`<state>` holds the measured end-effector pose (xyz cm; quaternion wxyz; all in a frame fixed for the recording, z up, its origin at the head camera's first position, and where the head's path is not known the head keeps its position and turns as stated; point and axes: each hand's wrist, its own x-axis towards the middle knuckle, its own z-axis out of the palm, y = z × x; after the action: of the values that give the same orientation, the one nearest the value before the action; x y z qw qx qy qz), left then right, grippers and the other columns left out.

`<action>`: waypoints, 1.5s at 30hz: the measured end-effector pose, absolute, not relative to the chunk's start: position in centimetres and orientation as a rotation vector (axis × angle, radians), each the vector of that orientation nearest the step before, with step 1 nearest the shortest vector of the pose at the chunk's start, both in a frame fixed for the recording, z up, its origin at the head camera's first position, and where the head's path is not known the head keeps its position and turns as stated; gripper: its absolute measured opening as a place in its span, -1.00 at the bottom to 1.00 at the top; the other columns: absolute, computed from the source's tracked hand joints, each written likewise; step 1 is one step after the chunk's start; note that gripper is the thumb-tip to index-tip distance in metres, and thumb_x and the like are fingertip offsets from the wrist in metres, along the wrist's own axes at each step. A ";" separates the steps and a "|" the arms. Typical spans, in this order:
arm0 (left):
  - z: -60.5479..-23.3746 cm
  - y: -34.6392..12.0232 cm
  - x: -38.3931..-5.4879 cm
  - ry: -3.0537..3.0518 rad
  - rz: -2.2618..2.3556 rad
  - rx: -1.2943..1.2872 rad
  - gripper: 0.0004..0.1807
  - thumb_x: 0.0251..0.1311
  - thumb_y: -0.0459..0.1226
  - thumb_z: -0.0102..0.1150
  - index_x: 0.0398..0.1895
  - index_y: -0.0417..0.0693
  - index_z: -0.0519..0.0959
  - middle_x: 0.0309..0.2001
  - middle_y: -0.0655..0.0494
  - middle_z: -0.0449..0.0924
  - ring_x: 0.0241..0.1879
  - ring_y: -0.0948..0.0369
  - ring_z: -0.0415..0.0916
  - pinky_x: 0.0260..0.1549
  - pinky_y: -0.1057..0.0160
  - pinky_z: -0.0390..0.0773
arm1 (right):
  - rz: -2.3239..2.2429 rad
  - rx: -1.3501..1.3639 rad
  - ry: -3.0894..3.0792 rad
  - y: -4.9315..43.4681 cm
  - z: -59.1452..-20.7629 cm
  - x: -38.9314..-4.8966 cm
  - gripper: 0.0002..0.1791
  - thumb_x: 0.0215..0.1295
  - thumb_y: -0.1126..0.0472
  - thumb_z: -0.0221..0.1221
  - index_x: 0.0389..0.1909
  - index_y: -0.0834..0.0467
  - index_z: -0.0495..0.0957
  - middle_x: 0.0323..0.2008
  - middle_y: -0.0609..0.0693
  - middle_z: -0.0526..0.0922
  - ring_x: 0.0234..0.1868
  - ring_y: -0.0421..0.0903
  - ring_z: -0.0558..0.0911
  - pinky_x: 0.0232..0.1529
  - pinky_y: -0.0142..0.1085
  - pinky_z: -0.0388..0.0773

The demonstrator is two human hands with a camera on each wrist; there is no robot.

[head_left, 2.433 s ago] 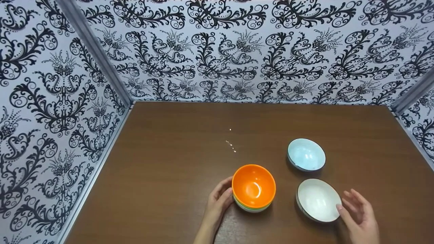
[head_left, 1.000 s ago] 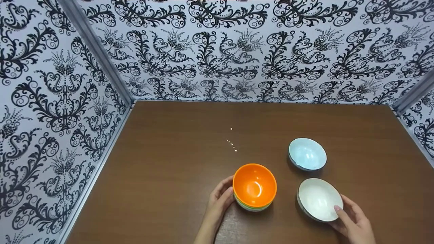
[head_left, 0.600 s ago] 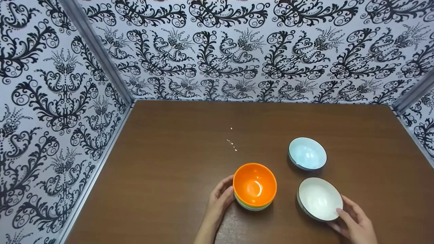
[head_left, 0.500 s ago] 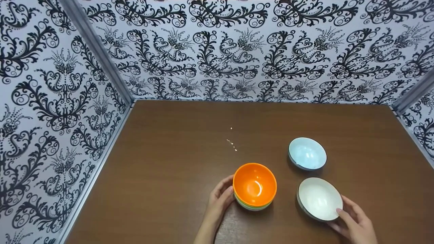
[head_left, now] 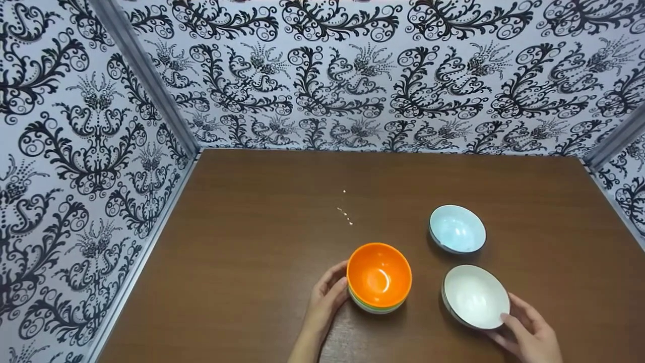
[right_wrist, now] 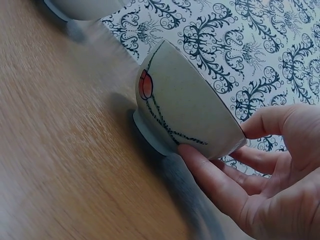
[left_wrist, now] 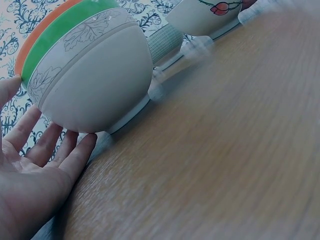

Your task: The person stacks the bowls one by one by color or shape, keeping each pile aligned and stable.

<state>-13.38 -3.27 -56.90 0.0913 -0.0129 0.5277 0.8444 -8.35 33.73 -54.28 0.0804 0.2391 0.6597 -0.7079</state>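
Observation:
A stack of nested bowls stands near the front of the table: an orange bowl (head_left: 379,275) on top, a green bowl (left_wrist: 55,42) under it, and a white bowl with a leaf-pattern band (left_wrist: 102,80) at the bottom. My left hand (head_left: 325,300) holds the stack from its left side, thumb up by the upper rims and fingertips against the lowest bowl's underside. To the right, my right hand (head_left: 529,327) grips a white bowl with a red tulip (right_wrist: 187,100) by its right side. Its thumb is at the rim and the other fingers are against the outer wall.
A light blue bowl (head_left: 457,229) sits just behind the white tulip bowl. Several small pale specks (head_left: 345,214) mark the brown table (head_left: 252,227). Walls with a black-and-white scroll pattern (head_left: 342,91) enclose the table's back and sides.
My right hand, at first spread beside the white tulip bowl with its thumb at the rim, has closed in and grips it. The bowls and my left hand have stayed in place.

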 end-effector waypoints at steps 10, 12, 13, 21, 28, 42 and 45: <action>-56.9 -3.2 -13.3 1.559 2.510 -0.073 -0.45 0.41 -0.29 0.06 0.39 -0.35 0.31 0.36 -0.13 0.41 0.21 0.26 0.49 0.15 0.29 0.57 | -2.270 0.635 1.908 33.7 -54.8 -8.0 -0.44 0.37 0.42 0.11 -0.24 -0.47 0.58 -0.25 -0.56 0.60 -0.20 -0.49 0.61 -0.21 -0.26 0.73; -56.9 -3.2 -13.3 1.559 2.510 -0.077 -0.45 0.41 -0.29 0.07 0.39 -0.35 0.31 0.36 -0.14 0.41 0.22 0.25 0.49 0.16 0.29 0.57 | -2.345 0.567 1.888 33.8 -55.0 -7.8 -0.43 0.36 0.46 0.09 -0.20 -0.42 0.61 -0.23 -0.51 0.64 -0.20 -0.46 0.63 -0.26 -0.27 0.73; -56.9 -3.2 -13.3 1.557 2.511 -0.075 -0.45 0.41 -0.30 0.07 0.39 -0.36 0.31 0.36 -0.15 0.41 0.22 0.25 0.49 0.16 0.28 0.57 | -2.379 0.533 1.877 33.8 -55.1 -7.8 -0.43 0.36 0.48 0.08 -0.18 -0.40 0.63 -0.22 -0.48 0.66 -0.20 -0.45 0.64 -0.28 -0.27 0.73; -56.9 -3.3 -13.4 1.543 2.510 -0.050 -0.45 0.41 -0.31 0.06 0.40 -0.36 0.29 0.33 -0.09 0.44 0.18 0.28 0.51 0.13 0.30 0.58 | -2.434 0.501 1.868 33.7 -55.5 -7.7 -0.44 0.37 0.48 0.08 -0.15 -0.36 0.64 -0.21 -0.45 0.68 -0.19 -0.47 0.63 -0.30 -0.26 0.73; -57.0 -3.4 -13.4 1.552 2.500 -0.046 -0.45 0.41 -0.30 0.07 0.40 -0.35 0.29 0.33 -0.08 0.44 0.20 0.30 0.50 0.14 0.31 0.57 | -2.403 0.547 1.898 33.2 -55.3 -7.8 -0.45 0.38 0.46 0.09 -0.18 -0.37 0.64 -0.24 -0.45 0.67 -0.19 -0.48 0.63 -0.31 -0.27 0.73; -56.9 -3.3 -13.4 1.544 2.507 -0.057 -0.45 0.41 -0.30 0.06 0.40 -0.35 0.29 0.30 -0.06 0.46 0.18 0.28 0.51 0.14 0.30 0.57 | -2.456 0.512 1.860 32.7 -55.2 -7.9 -0.47 0.36 0.47 0.11 -0.13 -0.33 0.66 -0.20 -0.40 0.70 -0.17 -0.42 0.66 -0.27 -0.24 0.73; -56.9 -3.3 -13.4 1.546 2.506 -0.061 -0.45 0.41 -0.31 0.06 0.40 -0.36 0.29 0.31 -0.07 0.46 0.18 0.28 0.51 0.15 0.30 0.57 | -2.415 0.548 1.886 32.5 -54.8 -8.0 -0.47 0.36 0.45 0.12 -0.13 -0.35 0.65 -0.20 -0.44 0.68 -0.17 -0.44 0.65 -0.26 -0.23 0.73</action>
<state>-13.41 -3.31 -56.85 0.0983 -0.0205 0.5224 0.8468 -7.97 32.52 -54.85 0.0143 0.1762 0.6057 -0.7758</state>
